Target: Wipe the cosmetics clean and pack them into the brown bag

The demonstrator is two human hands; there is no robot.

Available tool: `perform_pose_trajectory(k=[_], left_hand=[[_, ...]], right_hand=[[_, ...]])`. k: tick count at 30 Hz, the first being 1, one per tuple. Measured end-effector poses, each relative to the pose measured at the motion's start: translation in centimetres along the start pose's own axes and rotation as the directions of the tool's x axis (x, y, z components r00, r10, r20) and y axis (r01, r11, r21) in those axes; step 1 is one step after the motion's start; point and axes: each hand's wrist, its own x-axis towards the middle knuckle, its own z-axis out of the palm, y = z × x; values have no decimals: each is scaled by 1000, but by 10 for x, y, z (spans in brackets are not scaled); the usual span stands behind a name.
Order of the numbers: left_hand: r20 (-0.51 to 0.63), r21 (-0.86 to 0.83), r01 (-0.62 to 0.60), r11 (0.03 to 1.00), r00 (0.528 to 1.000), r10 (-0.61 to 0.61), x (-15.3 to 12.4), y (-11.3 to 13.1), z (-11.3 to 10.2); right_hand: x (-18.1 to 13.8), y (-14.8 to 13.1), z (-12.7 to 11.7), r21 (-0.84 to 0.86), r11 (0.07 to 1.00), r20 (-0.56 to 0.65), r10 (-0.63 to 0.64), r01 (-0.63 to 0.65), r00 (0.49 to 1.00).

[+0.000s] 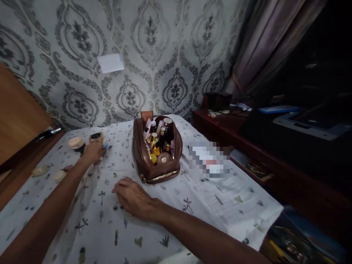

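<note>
A brown leather toiletry bag (143, 154) stands open in the middle of the table, stuffed with several small bottles and tubes (159, 137). My left hand (93, 151) reaches to the far left and closes around a small gold-capped container (96, 137). Just left of it stands a round cream-lidded jar (76, 143). My right hand (132, 196) rests palm down on the patterned white cloth (209, 205), fingers spread loosely, a little in front of the bag and holding nothing.
Two flat pale round items (40, 170) lie near the table's left edge. A blurred-out packet (209, 158) lies right of the bag. A dark wooden shelf unit (261, 154) stands to the right, a wooden board (19, 113) at left, patterned wallpaper behind.
</note>
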Motion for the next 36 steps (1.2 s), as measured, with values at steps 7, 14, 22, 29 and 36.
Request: perform_pose_trajectory(k=[7,14,22,29,36], left_hand=[[-55,23,-84,996,995,85,-26,15,5],[-227,-41,-300,953,932,283,-70,32,16],[-409,-592,-440,676,886,219,-114,46,23],[-291,-815,-280,508,955,59,-127,52,24],[-215,-934,-189,303,975,-55,-122,46,27]], right_hand=[[-1,2,1,90,995,-67,37,-31,997],[2,3,2,101,993,-86,72,-63,994],[7,19,11,231,934,-173,315,-272,933],[24,26,10,351,852,-147,459,-388,876],[26,23,18,766,567,-81,552,-302,830]])
